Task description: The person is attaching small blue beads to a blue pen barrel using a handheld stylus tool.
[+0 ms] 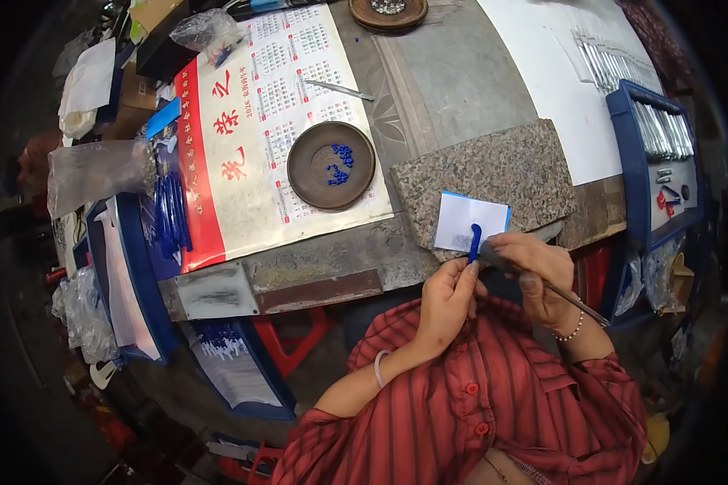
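My left hand [446,303] pinches a slim blue piece with a hooked top [475,241], held upright between thumb and fingers. My right hand [546,275] is closed around a long, thin grey metal tool [581,302], which looks like a file. The tool's dark broad end lies close beside the blue piece; whether they touch I cannot tell. Just beyond my fingers, a small white pad with blue edges [455,217] rests on a speckled stone slab [501,166]. To the left, a round brown dish [306,179] holds several small blue bits [341,158].
A red and white calendar sheet [251,218] covers the table's left, with metal tweezers [340,89] on it. Blue trays flank the table: one with silvery rods [619,121] at right, another [141,299] at left. Plastic bags [97,174] crowd the left edge.
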{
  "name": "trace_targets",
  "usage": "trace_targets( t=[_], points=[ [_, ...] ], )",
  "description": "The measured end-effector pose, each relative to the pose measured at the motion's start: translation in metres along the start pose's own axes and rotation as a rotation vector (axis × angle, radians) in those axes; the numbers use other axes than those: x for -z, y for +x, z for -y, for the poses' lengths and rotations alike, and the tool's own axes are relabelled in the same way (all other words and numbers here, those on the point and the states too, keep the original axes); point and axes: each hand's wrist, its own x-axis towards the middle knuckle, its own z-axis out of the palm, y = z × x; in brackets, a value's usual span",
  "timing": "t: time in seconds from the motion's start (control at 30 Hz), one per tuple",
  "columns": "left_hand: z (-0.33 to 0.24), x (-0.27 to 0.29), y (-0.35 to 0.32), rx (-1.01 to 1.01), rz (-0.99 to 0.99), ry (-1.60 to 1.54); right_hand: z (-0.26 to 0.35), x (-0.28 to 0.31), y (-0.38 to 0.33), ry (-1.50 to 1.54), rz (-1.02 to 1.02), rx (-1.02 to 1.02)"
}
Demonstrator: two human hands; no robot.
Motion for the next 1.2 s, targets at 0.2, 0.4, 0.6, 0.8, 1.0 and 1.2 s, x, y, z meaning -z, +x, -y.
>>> trace_targets(
  t=[0.2,0.4,0.6,0.8,1.0,1.2],
  points=[
    [0.003,0.007,-0.001,-0.005,-0.005,0.048,0.002,-0.013,0.017,-0.219,0.016,0.12],
    [0.006,0.0,0.007,-0.049,-0.009,0.106,-0.01,-0.006,0.018,-0.23,0.168,-0.02],
    [-0.002,0.004,-0.003,0.005,-0.011,0.058,0.042,0.014,0.031,-0.155,0.571,-0.746],
    [-0.002,0.004,0.001,0.036,0.044,0.032,-0.003,-0.002,0.024,-0.339,0.102,-0.024],
    [-0.011,0.009,-0.008,-0.165,0.02,0.258,0.0,-0.007,0.003,-0.1,-0.281,-0.087],
    [-0.025,0.011,-0.014,-0.688,-0.033,0.669,-0.001,-0.009,-0.009,0.502,-0.07,-0.601]
  ],
)
